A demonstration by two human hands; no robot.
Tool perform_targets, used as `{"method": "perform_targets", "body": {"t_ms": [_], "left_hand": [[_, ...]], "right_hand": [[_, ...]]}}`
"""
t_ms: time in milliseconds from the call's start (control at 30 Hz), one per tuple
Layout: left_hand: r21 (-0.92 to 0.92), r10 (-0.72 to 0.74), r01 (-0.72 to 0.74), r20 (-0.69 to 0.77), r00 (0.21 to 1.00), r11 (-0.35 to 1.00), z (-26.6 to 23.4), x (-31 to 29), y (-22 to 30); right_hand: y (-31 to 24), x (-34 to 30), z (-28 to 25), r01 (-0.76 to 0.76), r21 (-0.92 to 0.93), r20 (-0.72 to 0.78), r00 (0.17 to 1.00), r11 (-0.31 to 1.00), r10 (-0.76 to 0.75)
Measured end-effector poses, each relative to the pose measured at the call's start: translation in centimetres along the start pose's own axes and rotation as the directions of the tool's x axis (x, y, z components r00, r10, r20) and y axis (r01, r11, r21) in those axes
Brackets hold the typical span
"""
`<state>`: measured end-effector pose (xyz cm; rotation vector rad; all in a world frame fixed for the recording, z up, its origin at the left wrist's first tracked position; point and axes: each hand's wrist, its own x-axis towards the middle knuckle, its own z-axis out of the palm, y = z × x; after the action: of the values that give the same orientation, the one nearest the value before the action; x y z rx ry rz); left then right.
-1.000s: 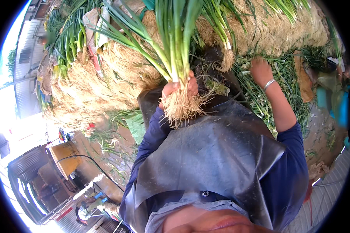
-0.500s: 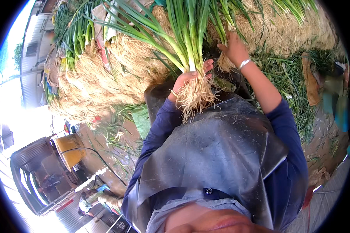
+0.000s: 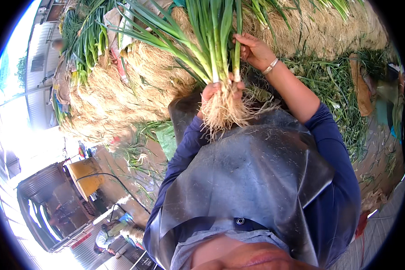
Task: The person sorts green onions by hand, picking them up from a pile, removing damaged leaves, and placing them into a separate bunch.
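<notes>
My left hand (image 3: 208, 93) is closed round the white base of a bunch of green onions (image 3: 214, 49), whose leaves point away from me. Its pale stringy roots (image 3: 225, 110) hang toward me, above my dark apron (image 3: 238, 166). At the right side of the bunch, my right hand (image 3: 256, 52) pinches another green onion (image 3: 237, 60) by its green stem. That onion stands alongside the rest, its white base by my left fingertips. Part of my left hand is hidden behind stems and roots.
Long heaps of rooted green onions (image 3: 135, 90) lie beyond my hands, on the left and on the right. Loose green trimmings (image 3: 342, 103) cover the ground at right. A vehicle with a yellow panel (image 3: 85, 177) and a person (image 3: 104, 238) are at lower left.
My right hand has come from the heap toward the bunch, bringing a green onion up against its right side. My left hand still holds the bunch in nearly the same place.
</notes>
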<state>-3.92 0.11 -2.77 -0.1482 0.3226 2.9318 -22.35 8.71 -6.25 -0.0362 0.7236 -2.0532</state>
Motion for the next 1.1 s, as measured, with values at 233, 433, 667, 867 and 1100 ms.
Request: {"method": "perform_targets", "body": {"t_ms": [233,433,667,867,1100], "left_hand": [[-0.173,0.100,-0.079,0.118,0.988,0.982,2.7,-1.4,1.1],[-0.083,-0.023,0.030,0.078,0.997,0.996,0.7,-0.5,-1.1],[0.037,0.018,-0.020,0.054,0.998,0.999,1.0,-0.1,-1.5],[0.207,0.066,-0.055,-0.050,0.997,0.977,1.2,-1.9,-0.7],[0.064,-0.003,0.003,0.010,1.000,0.998,1.4,-1.9,-0.6]], "right_hand": [[-1.3,-12.5,-1.0,-0.130,-0.312,0.163,0.969,0.941,0.187],[-1.3,-13.9,-7.4,-0.089,-0.371,-0.241,0.971,0.924,-0.003],[0.3,-4.9,0.3,-0.079,-0.420,0.011,0.996,0.904,0.092],[-1.2,-13.4,-3.1,-0.288,-0.326,0.342,0.852,0.900,0.396],[-7.1,-20.2,-18.7,-0.615,-0.765,-0.644,0.718,-0.191,0.266]]}}
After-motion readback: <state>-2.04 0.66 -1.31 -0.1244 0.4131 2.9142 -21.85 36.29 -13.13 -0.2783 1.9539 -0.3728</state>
